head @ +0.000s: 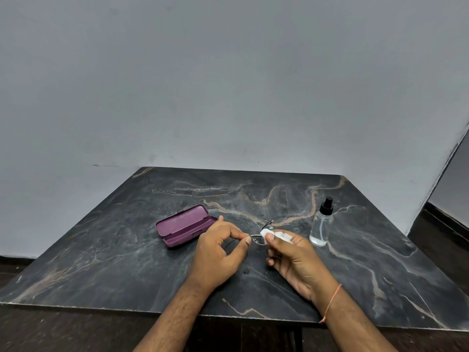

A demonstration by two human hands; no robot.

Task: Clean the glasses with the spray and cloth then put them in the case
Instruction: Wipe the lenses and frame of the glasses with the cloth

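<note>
Thin wire-framed glasses are held over the middle of the dark marble table. My left hand pinches the frame near the bridge between thumb and forefinger. My right hand pinches a small white cloth around the right lens, thumb on top. A purple glasses case lies open on the table, just left of my left hand, with nothing inside. A clear spray bottle with a black nozzle stands upright to the right of my right hand.
The table stands against a plain grey wall. Its near edge runs just under my forearms. Dark floor shows to the right and left of the table.
</note>
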